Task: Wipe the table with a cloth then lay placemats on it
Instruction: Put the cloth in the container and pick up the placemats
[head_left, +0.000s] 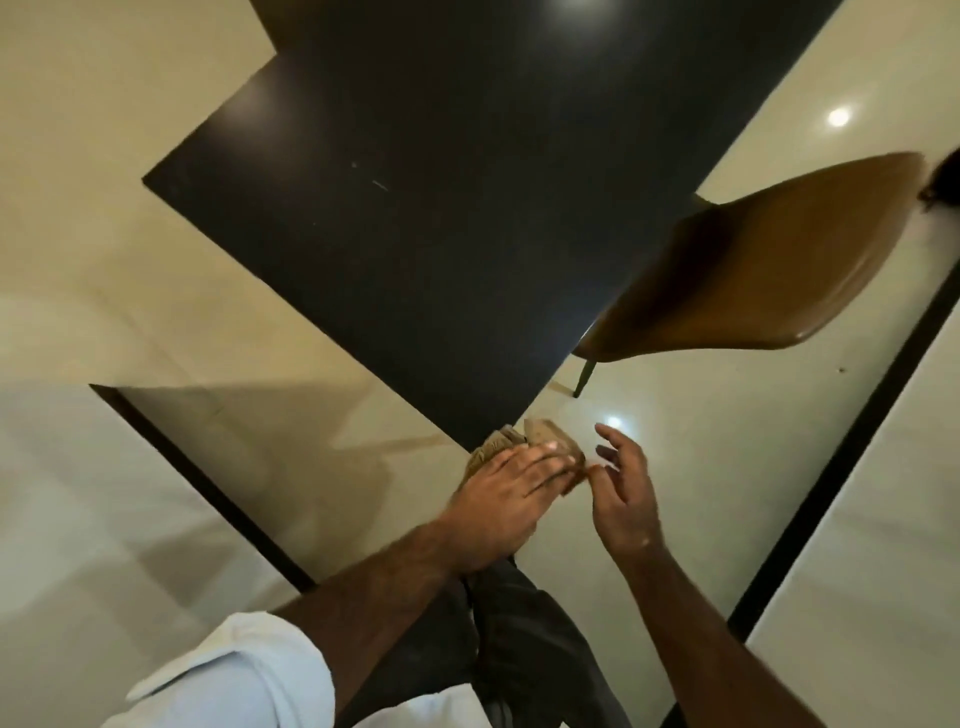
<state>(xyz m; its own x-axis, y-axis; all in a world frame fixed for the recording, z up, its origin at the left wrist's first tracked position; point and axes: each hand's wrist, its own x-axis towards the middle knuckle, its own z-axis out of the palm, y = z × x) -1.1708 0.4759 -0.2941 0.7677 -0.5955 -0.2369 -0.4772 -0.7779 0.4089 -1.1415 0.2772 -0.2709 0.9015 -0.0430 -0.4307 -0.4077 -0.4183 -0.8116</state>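
Note:
A dark, glossy table (441, 218) fills the middle of the tilted head view, and its near corner points toward me. Just below that corner my left hand (498, 499) grips a bunched tan cloth (545, 439), which sticks out past the fingers. My right hand (623, 499) hovers right beside it, fingers spread and palm turned toward the cloth, holding nothing. No placemats are in view.
A brown moulded chair (769, 270) stands at the table's right edge, its seat overlapping the tabletop. Cream floor tiles (104, 260) with dark strips surround the table. My dark trousers and white sleeve fill the bottom.

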